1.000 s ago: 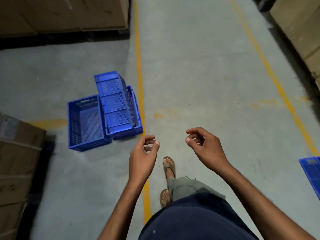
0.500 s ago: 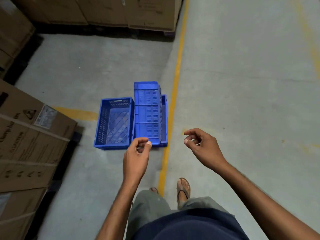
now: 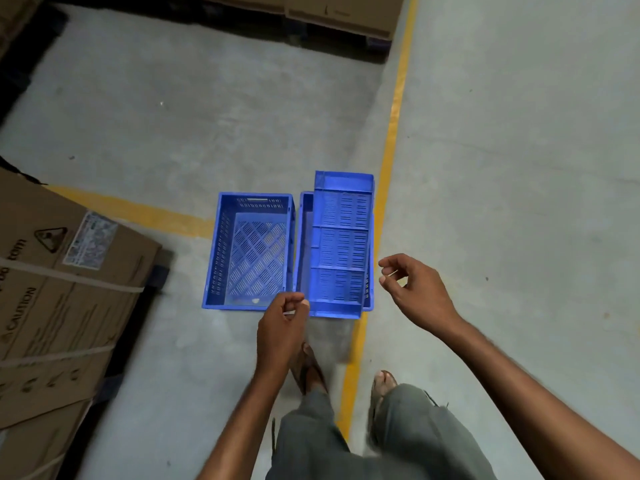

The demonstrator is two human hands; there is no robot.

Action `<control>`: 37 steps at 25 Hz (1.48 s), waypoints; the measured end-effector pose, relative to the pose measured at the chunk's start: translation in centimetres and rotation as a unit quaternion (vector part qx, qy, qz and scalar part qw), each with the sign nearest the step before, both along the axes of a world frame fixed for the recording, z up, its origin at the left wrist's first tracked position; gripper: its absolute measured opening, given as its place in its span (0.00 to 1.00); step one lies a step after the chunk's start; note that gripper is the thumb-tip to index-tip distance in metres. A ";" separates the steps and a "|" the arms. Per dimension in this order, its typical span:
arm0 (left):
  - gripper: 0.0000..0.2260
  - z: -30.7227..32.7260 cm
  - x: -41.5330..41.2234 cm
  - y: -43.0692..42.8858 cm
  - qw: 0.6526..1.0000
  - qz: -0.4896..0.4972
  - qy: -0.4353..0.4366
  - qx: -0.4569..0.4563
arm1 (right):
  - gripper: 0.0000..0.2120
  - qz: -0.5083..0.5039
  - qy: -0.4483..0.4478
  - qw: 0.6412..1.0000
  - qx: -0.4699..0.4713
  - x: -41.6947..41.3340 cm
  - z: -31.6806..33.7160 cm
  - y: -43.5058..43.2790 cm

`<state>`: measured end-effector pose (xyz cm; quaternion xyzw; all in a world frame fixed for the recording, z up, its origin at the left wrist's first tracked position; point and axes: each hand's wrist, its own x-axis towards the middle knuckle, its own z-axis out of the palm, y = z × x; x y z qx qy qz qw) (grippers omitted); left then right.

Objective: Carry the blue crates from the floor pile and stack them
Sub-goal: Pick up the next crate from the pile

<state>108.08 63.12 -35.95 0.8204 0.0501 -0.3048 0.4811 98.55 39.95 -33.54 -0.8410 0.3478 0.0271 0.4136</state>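
Observation:
Two blue slotted crates lie side by side on the concrete floor. The left crate (image 3: 254, 252) stands upright and open, its inside bare. Beside it, a tipped crate (image 3: 341, 244) rests on its side inside another blue crate whose rim (image 3: 302, 244) shows around it. My left hand (image 3: 282, 336) hovers just short of the crates' near edge, fingers curled, holding nothing. My right hand (image 3: 414, 289) floats to the right of the tipped crate, fingers loosely bent and apart, empty.
Strapped cardboard boxes (image 3: 59, 292) on a dark pallet stand at the left. More cartons (image 3: 339, 12) line the far side. A yellow floor line (image 3: 389, 161) runs past the crates' right edge, under my sandalled feet (image 3: 382, 381).
I have walked closer; the crates now sit just ahead of my hands. Both hands stay raised and empty, the left nearer the crates' front edge.

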 end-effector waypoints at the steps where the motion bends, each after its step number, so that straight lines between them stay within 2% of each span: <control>1: 0.03 -1.0 1.8 -0.3 1.000 -0.005 0.007 0.000 | 0.09 0.005 0.004 1.000 -0.009 2.1 -1.0 -0.4; 6: 0.02 -6.1 8.3 -4.3 0.999 -0.035 0.021 0.008 | 0.11 0.008 0.041 0.999 -0.027 10.9 -7.7 -4.7; 10: 0.05 -12.0 11.6 -8.9 0.997 -0.044 0.061 0.031 | 0.15 0.006 0.074 0.996 -0.039 15.7 -14.7 -8.8; 12: 0.10 -15.5 13.3 -12.1 0.996 -0.043 0.065 0.037 | 0.17 -0.001 0.085 0.995 -0.052 17.4 -18.2 -10.8; 16: 0.29 -24.5 17.5 -18.5 0.998 -0.038 0.042 0.009 | 0.19 -0.035 0.098 0.992 -0.068 19.4 -24.2 -13.6; 18: 0.32 -28.5 19.3 -20.7 0.999 -0.014 0.030 0.003 | 0.21 -0.075 0.090 0.992 -0.052 20.1 -26.7 -14.6; 20: 0.23 -27.8 20.6 -22.3 0.999 -0.002 0.034 -0.008 | 0.20 -0.124 0.064 0.990 -0.022 20.7 -28.6 -15.2; 22: 0.06 -26.8 21.9 -23.5 0.999 0.007 0.021 -0.050 | 0.16 -0.173 0.034 0.984 0.001 21.4 -29.7 -15.5; 23: 0.05 -26.7 22.6 -24.0 0.997 0.013 0.021 -0.069 | 0.15 -0.201 0.017 0.979 0.016 21.7 -30.0 -15.6; 25: 0.10 -26.5 23.8 -24.8 0.994 0.040 0.048 -0.087 | 0.14 -0.268 -0.006 0.961 0.065 22.0 -30.3 -16.2; 26: 0.15 -26.5 24.3 -25.1 0.992 0.052 0.074 -0.091 | 0.14 -0.304 -0.016 0.947 0.099 22.1 -30.1 -16.6; 28: 0.34 -26.0 24.7 -25.2 0.985 0.074 0.128 -0.092 | 0.15 -0.347 -0.035 0.924 0.157 21.9 -29.2 -17.7; 29: 0.42 -25.6 24.7 -25.1 0.980 0.082 0.152 -0.096 | 0.17 -0.348 -0.033 0.920 0.177 21.7 -28.5 -18.1; 30: 0.44 -24.9 24.4 -24.7 0.978 0.088 0.164 -0.099 | 0.20 -0.342 -0.021 0.919 0.194 21.4 -27.6 -18.4; 33: 0.33 -22.8 23.3 -23.4 0.977 0.079 0.159 -0.119 | 0.28 -0.335 0.017 0.911 0.241 20.5 -24.6 -18.8; 35: 0.29 -21.0 22.8 -22.9 0.974 0.046 0.176 -0.137 | 0.27 -0.319 0.036 0.913 0.251 19.8 -22.7 -18.2; 37: 0.24 -19.5 22.7 -22.6 0.977 0.019 0.163 -0.136 | 0.20 -0.309 0.034 0.916 0.252 19.0 -20.9 -17.2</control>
